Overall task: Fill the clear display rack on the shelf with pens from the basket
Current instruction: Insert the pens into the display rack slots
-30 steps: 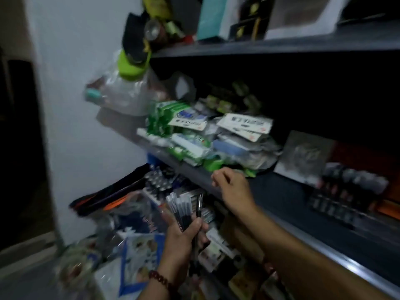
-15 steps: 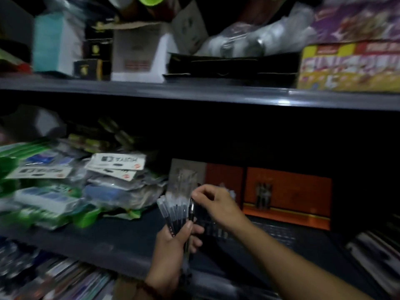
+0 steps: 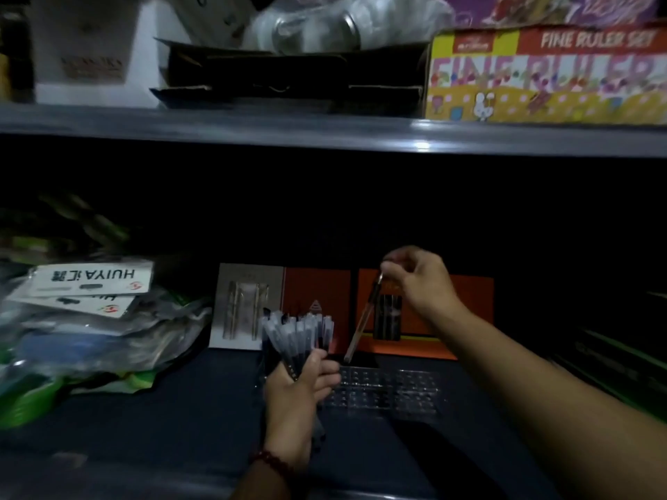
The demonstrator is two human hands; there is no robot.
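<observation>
From the head camera, the shelf (image 3: 144,420) is dim and the clear display rack (image 3: 389,387) is hard to make out against it. I think the single pen (image 3: 364,319) could miss its hole and skid off. It also hangs tilted, which might jam it. The bundle of pens (image 3: 296,333) fans loosely, so one could slip free.

The right hand (image 3: 418,279) pinches the single pen by its upper end, and the pen's lower tip is just above the rack's back left corner. The left hand (image 3: 299,391) is wrapped round the bundle, just beside the rack's left edge. The hands are apart. The basket is not in sight.
</observation>
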